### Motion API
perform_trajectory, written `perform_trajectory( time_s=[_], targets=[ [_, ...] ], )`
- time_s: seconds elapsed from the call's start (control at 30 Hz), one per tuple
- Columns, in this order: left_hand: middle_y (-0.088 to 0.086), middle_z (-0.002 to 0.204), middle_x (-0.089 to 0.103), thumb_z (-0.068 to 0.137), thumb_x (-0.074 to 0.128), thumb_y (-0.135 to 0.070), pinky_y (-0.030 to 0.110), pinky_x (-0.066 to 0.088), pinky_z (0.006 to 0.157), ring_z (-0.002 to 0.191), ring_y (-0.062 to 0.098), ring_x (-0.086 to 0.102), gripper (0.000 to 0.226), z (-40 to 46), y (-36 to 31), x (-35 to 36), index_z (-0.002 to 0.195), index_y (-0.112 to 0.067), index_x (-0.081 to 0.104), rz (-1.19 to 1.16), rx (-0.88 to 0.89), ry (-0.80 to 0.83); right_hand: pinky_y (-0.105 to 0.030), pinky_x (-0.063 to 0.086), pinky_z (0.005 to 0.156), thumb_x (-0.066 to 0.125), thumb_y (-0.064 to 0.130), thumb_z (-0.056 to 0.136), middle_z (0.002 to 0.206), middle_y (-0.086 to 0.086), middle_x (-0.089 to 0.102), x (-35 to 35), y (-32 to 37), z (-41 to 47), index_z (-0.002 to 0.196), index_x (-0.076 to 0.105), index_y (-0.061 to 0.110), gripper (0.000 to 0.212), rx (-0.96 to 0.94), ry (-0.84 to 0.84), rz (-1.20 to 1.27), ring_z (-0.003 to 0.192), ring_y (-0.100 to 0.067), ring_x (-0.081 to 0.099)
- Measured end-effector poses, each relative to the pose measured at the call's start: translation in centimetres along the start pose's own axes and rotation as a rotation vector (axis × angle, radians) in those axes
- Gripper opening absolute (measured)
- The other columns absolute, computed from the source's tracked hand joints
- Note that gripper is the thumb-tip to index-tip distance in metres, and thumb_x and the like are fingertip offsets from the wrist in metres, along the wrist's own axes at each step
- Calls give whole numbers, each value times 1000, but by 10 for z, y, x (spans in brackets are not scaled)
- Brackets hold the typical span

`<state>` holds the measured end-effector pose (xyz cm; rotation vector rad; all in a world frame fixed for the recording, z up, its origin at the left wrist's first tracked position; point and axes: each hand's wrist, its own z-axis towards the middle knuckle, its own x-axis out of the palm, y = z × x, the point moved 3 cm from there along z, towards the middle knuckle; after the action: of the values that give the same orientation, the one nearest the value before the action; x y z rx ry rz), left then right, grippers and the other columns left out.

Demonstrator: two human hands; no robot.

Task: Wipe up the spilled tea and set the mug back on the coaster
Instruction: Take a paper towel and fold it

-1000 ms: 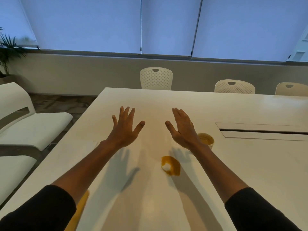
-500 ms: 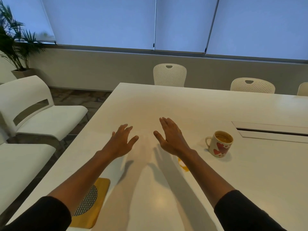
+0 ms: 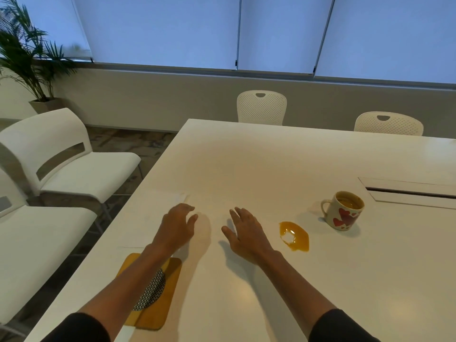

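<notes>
An amber puddle of spilled tea (image 3: 294, 236) lies on the white table (image 3: 259, 164). To its right stands a cream mug (image 3: 343, 210) with red hearts, upright, tea inside, handle to the left. A square yellow-brown coaster (image 3: 158, 304) with a dark patterned disc lies near the table's left edge, partly under my left forearm. My left hand (image 3: 176, 225) hovers low over the table, fingers slightly curled and holding nothing, just short of a faint white tissue (image 3: 181, 197). My right hand (image 3: 243, 230) is flat and open, left of the spill.
White chairs (image 3: 64, 169) stand along the table's left side and two perforated chairs (image 3: 261, 107) at its far end. A cable slot (image 3: 409, 192) is set into the table behind the mug. A potted palm (image 3: 27, 58) stands in the far left corner.
Both hands have dropped lower toward the table and my view has swung left and down. The spill, hidden behind my right arm half a second ago, is now uncovered.
</notes>
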<state>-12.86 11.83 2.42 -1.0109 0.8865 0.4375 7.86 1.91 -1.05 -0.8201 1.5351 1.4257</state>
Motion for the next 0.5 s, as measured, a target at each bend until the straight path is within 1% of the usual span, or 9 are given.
perform_trajectory(
  time_s=[0.1, 0.17, 0.27, 0.37, 0.43, 0.5],
  targets=[
    [14, 128, 70, 97, 66, -21, 53, 52, 101, 120, 33, 63, 32, 4, 15, -15, 125, -6, 68, 60, -79, -105, -50, 12, 132, 32, 53, 110, 176, -7, 19, 11, -1, -5, 166, 23, 15, 69, 5, 13, -22, 163, -25, 11],
    [15, 133, 67, 96, 68, -27, 55, 51, 101, 124, 35, 60, 39, 7, 24, -21, 128, -6, 66, 109, -141, -115, -49, 7, 133, 31, 52, 110, 176, -7, 18, 16, -2, -7, 166, 24, 14, 68, 9, 8, -36, 163, -25, 11],
    [14, 144, 59, 94, 68, -41, 57, 46, 105, 134, 36, 51, 56, 14, 36, -24, 137, -7, 60, 190, -214, -36, -46, 0, 133, 29, 52, 110, 177, -6, 15, 24, -5, -9, 166, 24, 16, 67, 8, -22, -45, 164, -23, 8],
    [13, 151, 52, 92, 64, -55, 55, 42, 108, 139, 34, 45, 71, 20, 43, -21, 144, -9, 52, 298, -230, 57, -44, -2, 132, 26, 53, 109, 176, -4, 17, 29, -7, -9, 165, 26, 17, 67, 0, -59, -56, 163, -21, 8],
    [13, 152, 49, 91, 59, -62, 53, 42, 107, 140, 34, 44, 77, 24, 44, -17, 147, -10, 49, 391, -219, 92, -42, -3, 131, 22, 55, 107, 176, -3, 19, 31, -9, -9, 165, 28, 18, 69, 2, -77, -45, 163, -20, 10],
    [14, 149, 51, 91, 56, -66, 51, 43, 105, 136, 33, 46, 78, 28, 41, -14, 145, -10, 50, 438, -205, 92, -41, -2, 131, 18, 57, 105, 176, -2, 20, 31, -10, -9, 164, 30, 19, 72, 2, -91, -38, 163, -20, 11]
  ],
)
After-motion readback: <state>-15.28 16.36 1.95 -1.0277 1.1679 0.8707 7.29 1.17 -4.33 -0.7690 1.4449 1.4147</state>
